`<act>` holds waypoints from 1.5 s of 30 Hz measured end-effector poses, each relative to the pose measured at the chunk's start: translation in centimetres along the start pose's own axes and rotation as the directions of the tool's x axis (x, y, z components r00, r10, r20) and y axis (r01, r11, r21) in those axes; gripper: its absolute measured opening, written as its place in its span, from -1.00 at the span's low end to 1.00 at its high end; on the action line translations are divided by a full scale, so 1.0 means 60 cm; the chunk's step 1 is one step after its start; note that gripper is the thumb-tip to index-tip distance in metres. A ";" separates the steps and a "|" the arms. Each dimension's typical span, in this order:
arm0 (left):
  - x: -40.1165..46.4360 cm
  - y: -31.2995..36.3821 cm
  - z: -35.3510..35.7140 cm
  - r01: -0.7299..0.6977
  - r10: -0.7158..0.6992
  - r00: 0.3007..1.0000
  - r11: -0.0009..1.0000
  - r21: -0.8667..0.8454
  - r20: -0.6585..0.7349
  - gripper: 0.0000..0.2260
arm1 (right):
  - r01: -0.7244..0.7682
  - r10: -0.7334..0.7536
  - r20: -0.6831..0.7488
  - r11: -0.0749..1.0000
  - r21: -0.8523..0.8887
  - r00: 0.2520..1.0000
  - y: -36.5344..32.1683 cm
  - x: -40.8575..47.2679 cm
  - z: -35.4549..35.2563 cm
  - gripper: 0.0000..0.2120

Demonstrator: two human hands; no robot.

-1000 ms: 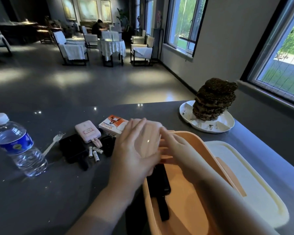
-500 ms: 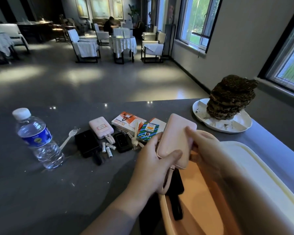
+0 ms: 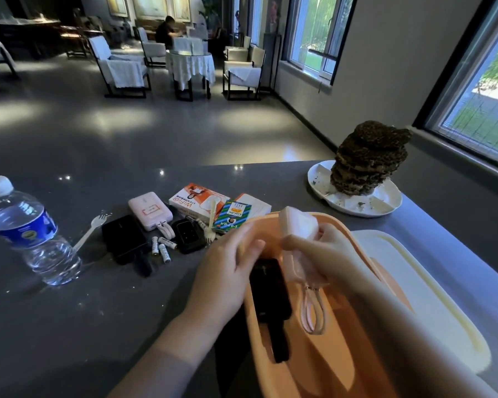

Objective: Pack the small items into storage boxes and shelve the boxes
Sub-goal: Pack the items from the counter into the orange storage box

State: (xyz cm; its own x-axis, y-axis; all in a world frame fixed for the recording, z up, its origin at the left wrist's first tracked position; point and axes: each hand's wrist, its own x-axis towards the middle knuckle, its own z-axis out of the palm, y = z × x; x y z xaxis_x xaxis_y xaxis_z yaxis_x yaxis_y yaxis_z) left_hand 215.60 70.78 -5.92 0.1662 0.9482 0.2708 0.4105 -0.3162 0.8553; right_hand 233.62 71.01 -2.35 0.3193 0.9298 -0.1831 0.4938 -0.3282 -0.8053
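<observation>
An orange storage box [image 3: 345, 349] sits at the table's near right with a black power bank [image 3: 269, 288] lying inside. My right hand [image 3: 321, 254] holds a pink power bank [image 3: 298, 225] over the box, its pink cable loop [image 3: 314, 311] dangling down into it. My left hand [image 3: 227, 271] rests at the box's left rim, fingers apart, beside the pink power bank. On the table lie another pink power bank [image 3: 150, 209], a black one [image 3: 124, 239], a small black device [image 3: 188, 236], loose batteries [image 3: 163, 247], a WiFi box [image 3: 197, 201] and a green pack [image 3: 233, 215].
A water bottle [image 3: 26, 231] stands at the left. A white plastic fork [image 3: 91, 229] lies next to it. The cream box lid [image 3: 414, 288] lies right of the box. A white dish [image 3: 354, 201] holding a dark layered lump [image 3: 368, 159] stands at the back right.
The pink power bank has gone from both hands at the box's far rim to my right hand alone, lowered over the box with its cable hanging in. My left hand has let go.
</observation>
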 end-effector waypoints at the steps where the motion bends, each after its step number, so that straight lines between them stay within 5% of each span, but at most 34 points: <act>1: 0.000 -0.013 -0.002 0.010 -0.009 1.000 0.999 0.045 -0.014 -0.61 | 0.003 -0.003 0.002 0.986 -0.165 1.000 0.011 0.005 0.005 -0.29; 3: -0.006 -0.034 0.003 0.045 -0.047 0.999 0.996 0.076 0.019 -0.60 | 0.031 -0.004 0.068 0.914 -0.405 0.998 0.028 0.015 0.025 -0.15; 7: -0.021 -0.054 0.022 0.048 -0.051 0.998 0.997 0.053 0.047 -0.62 | 0.039 0.055 0.150 0.826 -0.563 0.987 0.047 0.039 0.073 -0.01; 17: -0.022 -0.067 0.022 0.001 -0.004 0.998 0.999 0.053 0.055 -0.61 | 0.033 0.071 0.178 0.852 -0.523 0.981 0.058 0.062 0.111 0.08; 21: -0.021 -0.065 0.023 -0.009 0.007 0.999 0.999 0.053 0.046 -0.60 | 0.065 0.079 0.239 0.837 -0.543 0.968 0.052 0.065 0.108 -0.04; 25: -0.030 -0.067 0.009 0.047 -0.048 0.999 0.999 0.019 0.017 -0.56 | 0.152 -0.020 0.227 0.800 -0.580 0.974 0.043 0.061 0.088 -0.40; 27: -0.040 -0.087 -0.021 0.099 -0.096 0.994 0.994 0.048 -0.051 -0.56 | 0.211 -0.196 0.084 0.834 -0.509 0.977 0.028 0.058 0.072 -0.60; 31: -0.068 -0.156 -0.103 0.304 -0.259 0.939 0.933 0.195 -0.225 -0.59 | 0.461 -0.498 -0.194 0.863 -0.208 0.845 -0.056 0.042 0.080 -0.87; 38: -0.017 -0.230 -0.195 0.510 -0.376 0.823 0.818 0.265 -0.425 -0.46 | 0.545 -0.497 0.223 0.763 -0.348 0.839 -0.184 0.073 0.283 -0.78; 41: 0.042 -0.244 -0.211 0.543 -0.405 0.810 0.791 0.281 -0.423 -0.38 | 0.520 -0.403 0.332 0.708 -0.477 0.853 -0.218 0.122 0.355 -0.65; 45: 0.096 -0.272 -0.202 0.605 -0.506 0.794 0.712 0.358 -0.336 -0.29 | 0.435 -0.270 0.382 0.773 -0.461 0.884 -0.238 0.181 0.411 -0.54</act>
State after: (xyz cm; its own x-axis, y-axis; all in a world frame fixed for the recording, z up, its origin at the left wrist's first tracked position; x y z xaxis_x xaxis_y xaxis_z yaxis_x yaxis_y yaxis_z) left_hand 199.01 81.78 -12.97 -0.3770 0.9236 -0.0692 0.7135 0.3372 0.6142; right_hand 210.07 89.88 -6.77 -0.1596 0.9741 -0.1600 0.8939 0.0739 -0.4421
